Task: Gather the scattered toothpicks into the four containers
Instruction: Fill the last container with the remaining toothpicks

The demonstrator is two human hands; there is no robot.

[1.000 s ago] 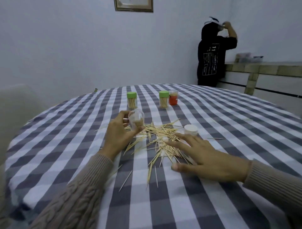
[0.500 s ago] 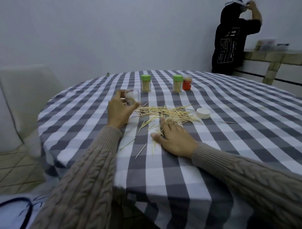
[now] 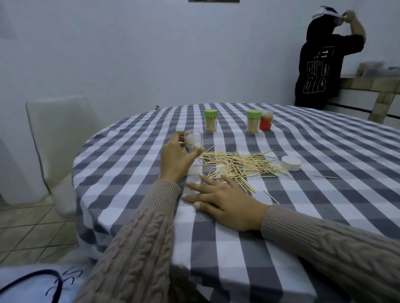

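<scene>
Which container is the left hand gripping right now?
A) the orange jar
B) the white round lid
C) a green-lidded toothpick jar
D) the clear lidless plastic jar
D: the left hand has its grip curled round the clear lidless plastic jar, while both green-lidded toothpick jars stand untouched farther back.

Right hand slid leftward off toothpicks, fingers spread.

Can't really tell how full the clear jar is, left hand covers half. Right hand hides some toothpicks. Picture frame chopped off up top.
</scene>
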